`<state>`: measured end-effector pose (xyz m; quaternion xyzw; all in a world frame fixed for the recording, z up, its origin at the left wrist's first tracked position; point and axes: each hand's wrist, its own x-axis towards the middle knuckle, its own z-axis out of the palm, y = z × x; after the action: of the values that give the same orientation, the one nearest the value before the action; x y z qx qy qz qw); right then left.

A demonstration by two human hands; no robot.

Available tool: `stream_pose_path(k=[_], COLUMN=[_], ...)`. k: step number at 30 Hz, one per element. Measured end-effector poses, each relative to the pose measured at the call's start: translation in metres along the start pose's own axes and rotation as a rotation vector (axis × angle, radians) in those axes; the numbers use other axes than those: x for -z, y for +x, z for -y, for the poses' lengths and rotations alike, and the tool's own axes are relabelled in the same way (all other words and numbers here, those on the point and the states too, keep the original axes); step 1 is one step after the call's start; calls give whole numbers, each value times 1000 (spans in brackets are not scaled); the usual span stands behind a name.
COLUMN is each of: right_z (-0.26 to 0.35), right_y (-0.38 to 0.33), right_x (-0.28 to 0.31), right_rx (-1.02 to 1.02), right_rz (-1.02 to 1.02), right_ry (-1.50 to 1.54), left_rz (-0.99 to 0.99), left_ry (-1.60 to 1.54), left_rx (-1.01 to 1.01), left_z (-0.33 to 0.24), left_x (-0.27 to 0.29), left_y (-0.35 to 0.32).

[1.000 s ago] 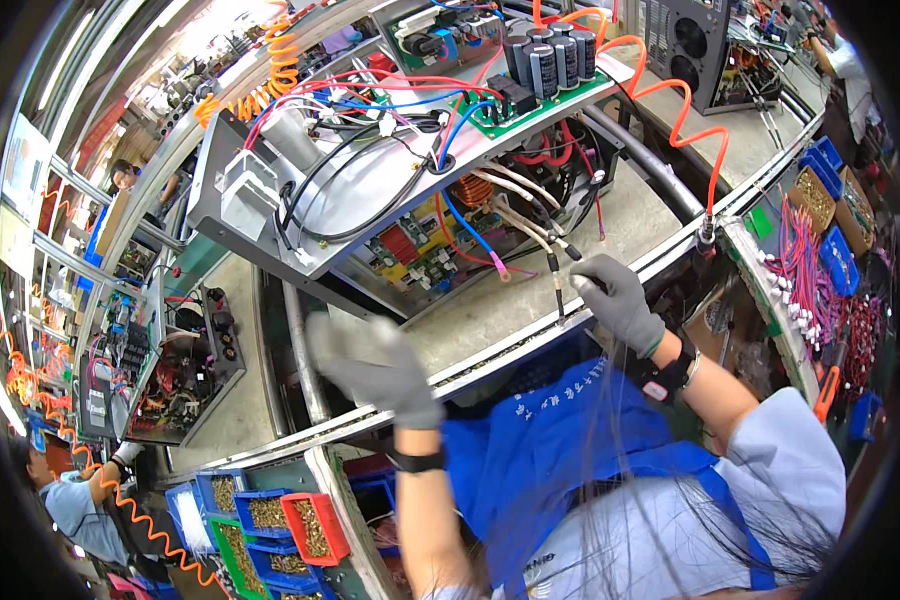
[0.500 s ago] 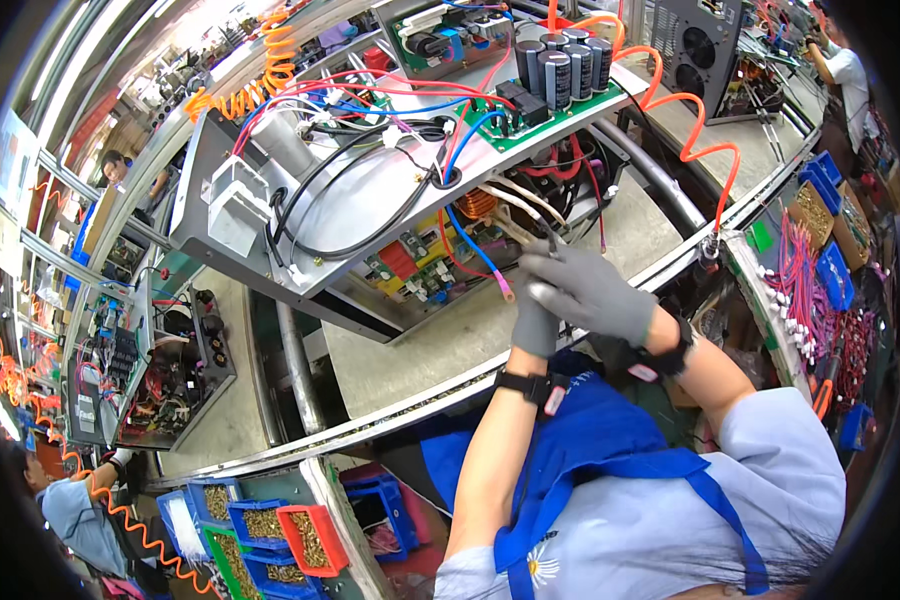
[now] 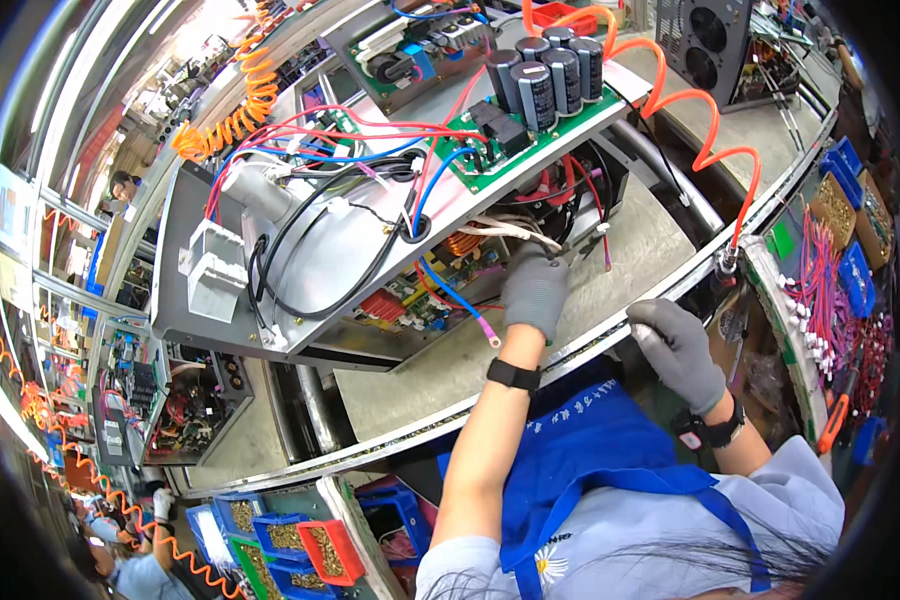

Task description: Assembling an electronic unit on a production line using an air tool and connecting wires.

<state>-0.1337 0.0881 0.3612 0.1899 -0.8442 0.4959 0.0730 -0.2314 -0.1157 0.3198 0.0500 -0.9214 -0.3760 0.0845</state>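
My left hand (image 3: 537, 293), in a grey glove, is closed around the ends of thick cream wires (image 3: 500, 228) that come out from under a metal panel (image 3: 340, 270). Beside that hand hangs a blue wire (image 3: 456, 294) with a pink sleeve and a ring terminal. My right hand (image 3: 677, 352), also gloved, is apart from the wires, over the bench's front edge. Its fingers are curled together; whatever may be inside is hidden. On the panel sit a green circuit board (image 3: 515, 165) with several black capacitors (image 3: 533, 95) and a looped black cable (image 3: 310, 265).
An orange coiled hose (image 3: 705, 110) runs down to the bench edge at right. Bundles of red and purple wires (image 3: 815, 290) hang there. Screw bins (image 3: 330, 553) stand at lower left. Another opened unit (image 3: 185, 400) is on the left, and a person (image 3: 140, 575) works beyond it.
My right hand has left my left hand and moved right and down, toward my body. My left hand has moved slightly up, onto the cream wires. The view has shifted a little.
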Motion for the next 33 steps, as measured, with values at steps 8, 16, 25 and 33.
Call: stream_pose_path(k=[8,16,25,33], right_z=[13,16,-23,-42], right_y=[13,51,91,102], right_x=[-32,-92,-131,-147], right_rx=[103,267,518,670], right_rz=[75,183,340,321], right_ry=[75,104,-639,-823], left_rz=[134,-100,-185,-233], left_ry=[484,47,-287,-888], left_rx=[-39,138,177,-85], left_z=[32,58,94,115], left_x=[-6,13,61,66], left_y=[5,-69,-99,-99])
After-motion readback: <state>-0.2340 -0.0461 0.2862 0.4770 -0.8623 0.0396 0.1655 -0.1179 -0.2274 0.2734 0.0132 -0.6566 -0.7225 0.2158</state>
